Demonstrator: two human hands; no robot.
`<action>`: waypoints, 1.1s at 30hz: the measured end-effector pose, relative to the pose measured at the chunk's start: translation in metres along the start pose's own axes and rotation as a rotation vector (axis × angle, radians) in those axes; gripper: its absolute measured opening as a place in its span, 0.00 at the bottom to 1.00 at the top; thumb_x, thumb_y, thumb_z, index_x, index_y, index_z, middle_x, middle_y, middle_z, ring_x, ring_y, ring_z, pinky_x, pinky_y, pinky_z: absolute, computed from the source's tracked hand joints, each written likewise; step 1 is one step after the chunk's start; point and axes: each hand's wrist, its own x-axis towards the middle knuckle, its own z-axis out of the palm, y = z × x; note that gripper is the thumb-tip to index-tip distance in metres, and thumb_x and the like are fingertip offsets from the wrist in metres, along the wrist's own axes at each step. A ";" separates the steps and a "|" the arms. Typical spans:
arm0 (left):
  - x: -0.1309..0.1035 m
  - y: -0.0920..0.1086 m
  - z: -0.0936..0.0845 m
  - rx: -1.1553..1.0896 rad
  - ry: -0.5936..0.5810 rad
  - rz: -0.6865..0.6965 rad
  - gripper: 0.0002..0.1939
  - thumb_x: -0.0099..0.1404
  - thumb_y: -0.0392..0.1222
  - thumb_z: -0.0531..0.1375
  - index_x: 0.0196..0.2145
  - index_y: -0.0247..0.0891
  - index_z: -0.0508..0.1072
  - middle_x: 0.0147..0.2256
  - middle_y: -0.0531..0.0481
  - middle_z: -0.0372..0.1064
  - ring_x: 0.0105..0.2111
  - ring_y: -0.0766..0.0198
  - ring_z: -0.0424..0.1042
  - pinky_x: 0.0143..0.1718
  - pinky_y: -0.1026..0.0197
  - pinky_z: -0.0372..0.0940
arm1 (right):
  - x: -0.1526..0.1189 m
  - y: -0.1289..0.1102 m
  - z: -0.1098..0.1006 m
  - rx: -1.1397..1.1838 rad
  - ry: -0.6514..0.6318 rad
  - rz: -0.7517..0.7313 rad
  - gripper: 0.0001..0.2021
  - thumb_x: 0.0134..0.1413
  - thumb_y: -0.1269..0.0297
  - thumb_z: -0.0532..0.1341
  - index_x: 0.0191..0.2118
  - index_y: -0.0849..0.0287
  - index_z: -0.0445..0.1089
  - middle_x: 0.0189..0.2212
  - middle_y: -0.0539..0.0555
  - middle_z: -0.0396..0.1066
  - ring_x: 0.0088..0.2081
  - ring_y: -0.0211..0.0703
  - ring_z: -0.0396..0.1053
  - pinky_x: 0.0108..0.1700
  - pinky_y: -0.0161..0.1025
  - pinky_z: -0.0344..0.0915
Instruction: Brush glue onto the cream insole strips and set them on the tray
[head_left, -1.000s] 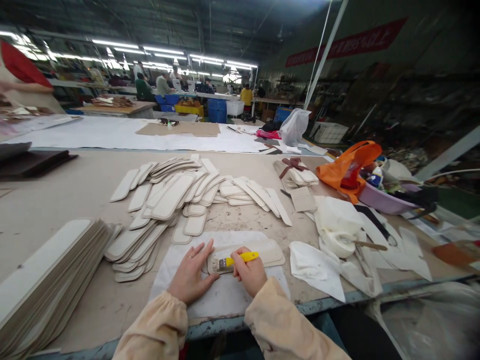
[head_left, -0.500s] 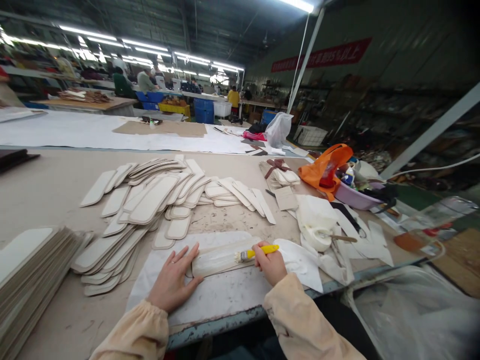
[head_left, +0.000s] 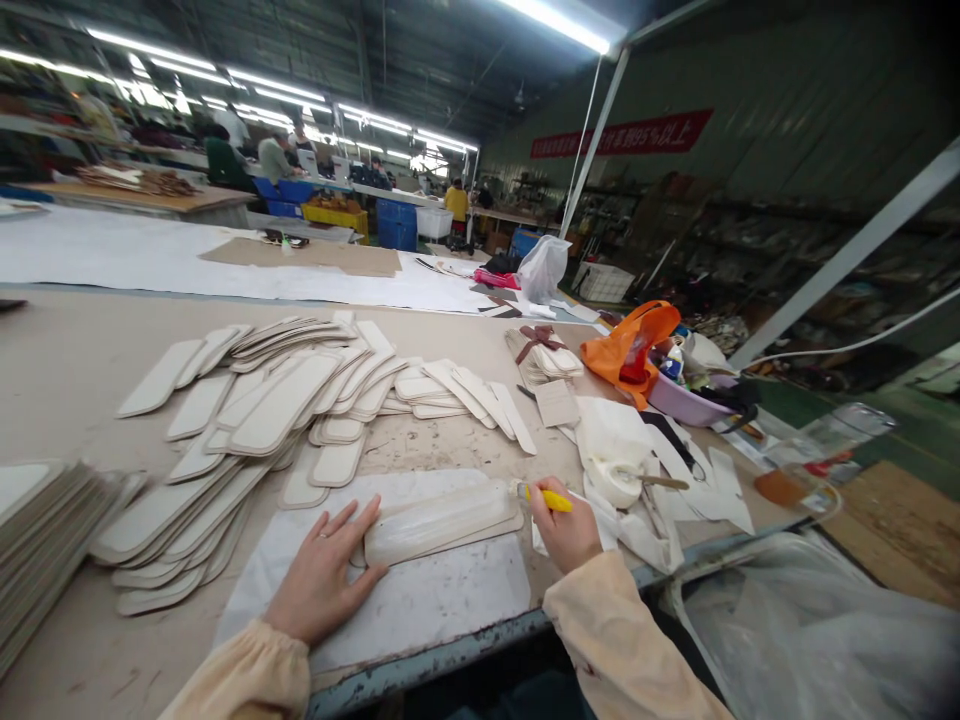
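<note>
My right hand (head_left: 564, 520) grips a brush with a yellow handle (head_left: 553, 499), its bristles at the right end of a long pale panel (head_left: 442, 520). The panel has a wet-looking sheen and lies on another panel, over a white sheet (head_left: 420, 600). Spread fingers of my left hand (head_left: 326, 570) rest at the panel's left end. Just beyond, many rounded pale panels (head_left: 281, 405) lie fanned out in overlapping rows.
A thick stack of panels (head_left: 52, 540) stands at the left. To the right are a white container (head_left: 615, 455), an orange bag (head_left: 626, 350), a purple basin (head_left: 690, 403) and a clear bottle (head_left: 795, 470). People work at far tables.
My right hand has carried the brush rightward along the panel to its right end. The left hand stays at the left end. The whole view has shifted slightly.
</note>
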 end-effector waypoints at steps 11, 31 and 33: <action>-0.001 0.006 -0.003 -0.052 0.013 -0.016 0.40 0.58 0.49 0.59 0.64 0.43 0.47 0.59 0.44 0.60 0.61 0.48 0.54 0.61 0.38 0.48 | -0.042 -0.065 0.050 -0.140 -0.220 -0.369 0.10 0.60 0.64 0.53 0.31 0.57 0.69 0.25 0.56 0.72 0.28 0.45 0.70 0.29 0.34 0.56; -0.004 0.002 -0.002 -0.031 0.029 0.003 0.44 0.58 0.47 0.60 0.66 0.44 0.40 0.59 0.42 0.60 0.61 0.47 0.54 0.61 0.37 0.50 | 0.005 -0.037 0.033 0.764 -0.155 0.219 0.13 0.55 0.52 0.55 0.29 0.56 0.65 0.13 0.43 0.61 0.15 0.36 0.58 0.20 0.32 0.55; -0.007 -0.005 0.002 -0.001 0.060 0.051 0.43 0.58 0.47 0.60 0.65 0.46 0.42 0.61 0.43 0.57 0.61 0.46 0.55 0.60 0.36 0.52 | 0.021 -0.022 0.009 0.845 -0.040 0.209 0.14 0.54 0.50 0.55 0.31 0.56 0.65 0.15 0.44 0.62 0.16 0.35 0.57 0.19 0.31 0.54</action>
